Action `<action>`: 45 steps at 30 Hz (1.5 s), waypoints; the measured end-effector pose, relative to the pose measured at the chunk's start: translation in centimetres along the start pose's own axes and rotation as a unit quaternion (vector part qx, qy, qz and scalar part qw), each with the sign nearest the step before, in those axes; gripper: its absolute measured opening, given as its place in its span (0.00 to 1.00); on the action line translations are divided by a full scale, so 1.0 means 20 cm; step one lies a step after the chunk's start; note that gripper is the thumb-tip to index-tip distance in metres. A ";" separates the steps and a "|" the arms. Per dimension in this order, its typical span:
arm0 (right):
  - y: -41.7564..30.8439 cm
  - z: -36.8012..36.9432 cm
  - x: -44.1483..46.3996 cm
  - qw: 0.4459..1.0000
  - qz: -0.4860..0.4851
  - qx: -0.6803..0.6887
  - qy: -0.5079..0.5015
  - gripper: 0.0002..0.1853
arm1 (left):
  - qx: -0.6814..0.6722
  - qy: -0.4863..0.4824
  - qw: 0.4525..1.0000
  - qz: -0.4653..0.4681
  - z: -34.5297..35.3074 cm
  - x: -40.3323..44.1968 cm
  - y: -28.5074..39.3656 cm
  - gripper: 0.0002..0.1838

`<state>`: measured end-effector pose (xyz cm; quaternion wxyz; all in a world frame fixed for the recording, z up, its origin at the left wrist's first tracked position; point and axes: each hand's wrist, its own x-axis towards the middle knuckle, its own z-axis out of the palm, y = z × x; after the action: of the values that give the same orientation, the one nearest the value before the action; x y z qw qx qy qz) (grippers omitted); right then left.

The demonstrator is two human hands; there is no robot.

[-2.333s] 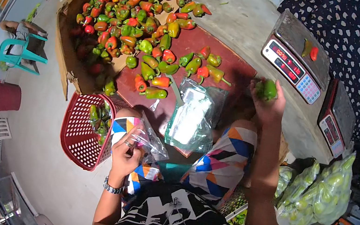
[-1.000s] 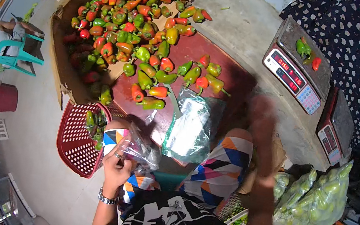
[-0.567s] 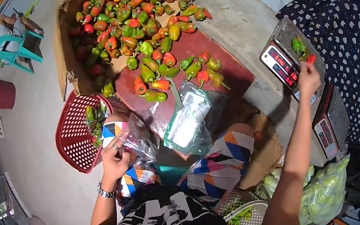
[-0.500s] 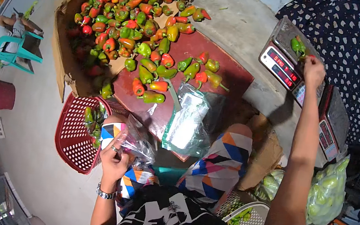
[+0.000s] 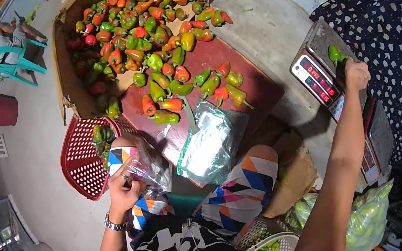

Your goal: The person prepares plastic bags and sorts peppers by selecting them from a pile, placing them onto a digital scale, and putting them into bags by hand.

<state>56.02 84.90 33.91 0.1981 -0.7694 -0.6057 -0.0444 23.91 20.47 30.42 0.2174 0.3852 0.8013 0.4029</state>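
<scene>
My left hand (image 5: 123, 191) is closed on a clear plastic bag (image 5: 152, 168) above my left knee. On the far right, my right hand (image 5: 356, 75) is at the plate of a digital scale (image 5: 319, 42), its fingers closed round a pepper at the plate's edge. The green part of that pepper (image 5: 336, 54) shows beside the fingertips; the rest is hidden by the hand. The scale's display glows with red digits. Several loose red and green peppers (image 5: 180, 88) lie on the dark red board (image 5: 263, 80) in front of me, beside a pile of clear plastic bags (image 5: 209, 142).
A cardboard box (image 5: 60, 50) full of peppers stands at the back left. A red basket (image 5: 81, 159) sits left of my knee. On the right are a second scale (image 5: 381, 135), a bag of pale green vegetables (image 5: 367, 220) and a white basket (image 5: 284, 246). A person sits on a teal chair (image 5: 19, 60).
My right hand has shifted slightly right and covers more of the pepper on the scale. My left hand still holds the plastic bag. The view has shifted a little.
</scene>
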 end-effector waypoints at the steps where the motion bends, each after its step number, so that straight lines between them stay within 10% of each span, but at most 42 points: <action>1: 0.01 0.02 0.03 1.000 -0.016 -0.016 -0.007 0.30 | -0.005 0.001 1.000 -0.004 0.00 0.00 0.00 0.37; 11: 0.04 -0.01 0.01 0.990 -0.030 -0.073 -0.117 0.31 | 0.008 -0.001 1.000 0.000 0.00 -0.03 0.00 0.38; 23: 0.19 -0.02 0.03 0.994 -0.055 0.097 -0.007 0.27 | 0.007 0.010 0.999 0.040 0.01 -0.02 -0.03 0.39; 25: 0.22 -0.03 -0.10 0.936 -0.019 0.349 -0.044 0.18 | -0.001 0.013 0.999 0.031 0.01 -0.02 -0.02 0.38; 27: 0.20 -0.16 -0.33 0.754 0.083 0.612 -0.223 0.09 | -0.003 0.013 0.999 0.029 0.01 -0.03 -0.03 0.38; 32: 0.14 -0.24 -0.89 0.494 0.092 0.769 -0.395 0.12 | -0.010 0.025 0.998 0.058 0.01 -0.03 0.01 0.33; 45: -0.14 -0.38 -1.53 0.427 0.051 0.756 -0.492 0.10 | -0.055 0.026 0.998 0.031 -0.01 -0.08 -0.04 0.36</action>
<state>46.69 54.72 32.19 0.3708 -0.2319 -0.3505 0.8282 24.38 18.80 29.98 0.2052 0.3867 0.7708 0.4629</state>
